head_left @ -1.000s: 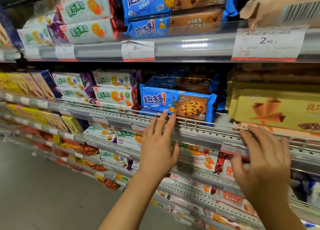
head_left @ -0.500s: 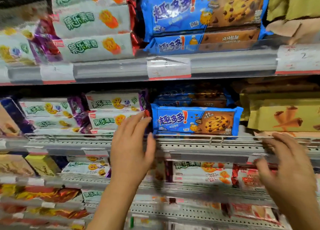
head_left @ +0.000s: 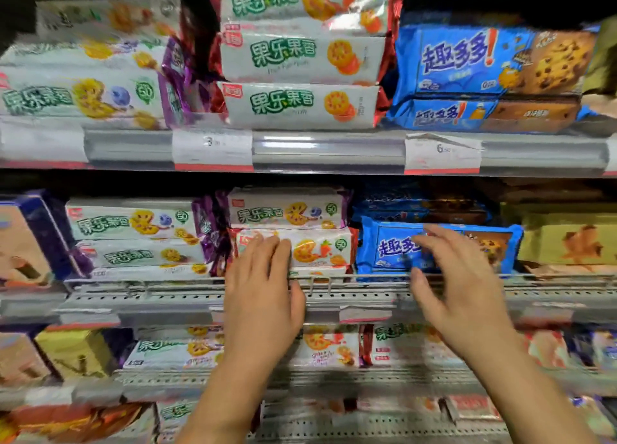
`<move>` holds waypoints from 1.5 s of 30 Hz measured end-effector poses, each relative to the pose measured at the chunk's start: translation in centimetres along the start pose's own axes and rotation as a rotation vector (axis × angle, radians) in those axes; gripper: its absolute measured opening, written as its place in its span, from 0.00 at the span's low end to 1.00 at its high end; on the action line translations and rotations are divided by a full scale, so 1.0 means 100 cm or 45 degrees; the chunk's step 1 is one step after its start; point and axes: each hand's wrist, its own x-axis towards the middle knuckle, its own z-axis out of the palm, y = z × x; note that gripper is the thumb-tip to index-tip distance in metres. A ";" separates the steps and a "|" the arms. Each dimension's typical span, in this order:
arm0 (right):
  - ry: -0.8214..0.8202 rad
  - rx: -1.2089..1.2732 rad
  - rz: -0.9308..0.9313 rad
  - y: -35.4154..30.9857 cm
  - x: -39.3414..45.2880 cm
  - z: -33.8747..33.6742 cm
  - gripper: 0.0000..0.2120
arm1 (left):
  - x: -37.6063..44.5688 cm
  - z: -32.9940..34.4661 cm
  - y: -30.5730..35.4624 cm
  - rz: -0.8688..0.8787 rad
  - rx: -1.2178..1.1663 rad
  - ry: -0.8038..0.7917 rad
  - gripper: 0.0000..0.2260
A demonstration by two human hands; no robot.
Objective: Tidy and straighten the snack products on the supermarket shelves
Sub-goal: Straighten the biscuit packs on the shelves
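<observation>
- Snack products, middle shelf: flat, film-wrapped biscuit packs stacked two or three high behind a wire front rail.
- White biscuit pack, red end seals: lies directly under the left hand's fingertips, second in its stack, with a purple-ended pack above and another pack edge just below the fingers.
- Blue cookie pack: lies behind the right hand's fingers, its front face towards the aisle, a darker blue pack stacked on top.
- Left hand: fingers straight and close together, tips resting on the white pack's face, thumb down by the rail; nothing gripped.
- Right hand: fingers spread and slightly bent in front of the blue pack; motion blur hides whether they touch it.
- Handling, judged: light; wrapper glossy and likely slippery; contents brittle, so squeezing risks breakage.
- Hold, judged: flat-finger pressure on the front face to square a pack; to lift, take the long edges between thumb and fingers, not the crimped ends, which would fold.
- Risk, judged: pushing one pack may slide the one stacked above it.
</observation>
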 end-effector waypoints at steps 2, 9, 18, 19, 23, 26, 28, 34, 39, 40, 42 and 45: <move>-0.024 0.030 -0.121 -0.029 0.022 0.008 0.22 | 0.000 -0.002 0.000 -0.009 -0.007 -0.029 0.25; -0.214 -0.175 -0.191 -0.074 0.090 0.048 0.26 | -0.002 -0.006 -0.004 0.010 -0.007 -0.078 0.26; -0.187 -0.271 -0.318 -0.075 0.091 0.054 0.13 | -0.004 -0.001 -0.003 -0.017 -0.051 -0.051 0.27; -0.217 -0.263 -0.347 -0.076 0.090 0.053 0.13 | -0.004 -0.001 -0.002 -0.026 -0.043 -0.049 0.27; -0.232 -0.238 -0.457 -0.073 0.089 0.045 0.14 | -0.003 -0.004 0.003 -0.037 -0.025 -0.055 0.27; -0.163 -0.156 -0.503 -0.068 0.086 0.029 0.17 | -0.003 -0.008 0.004 0.011 0.005 -0.051 0.25; -0.127 -0.059 -0.577 -0.064 0.081 0.018 0.19 | 0.000 -0.011 0.003 0.041 0.035 -0.040 0.20; -0.008 0.139 -0.695 -0.053 0.079 -0.008 0.17 | 0.010 -0.050 -0.017 0.311 0.043 0.059 0.13; 0.100 0.358 -0.705 -0.064 0.072 -0.020 0.15 | 0.010 -0.108 -0.037 0.547 0.008 0.336 0.09; 0.119 0.401 -0.694 -0.067 0.072 -0.022 0.15 | 0.013 -0.119 -0.040 0.568 -0.011 0.402 0.09; 0.159 0.455 -0.658 -0.074 0.077 -0.026 0.15 | 0.026 -0.140 -0.048 0.587 -0.006 0.516 0.07; 0.178 0.475 -0.575 -0.086 0.089 -0.029 0.15 | 0.060 -0.170 -0.064 0.511 -0.012 0.621 0.08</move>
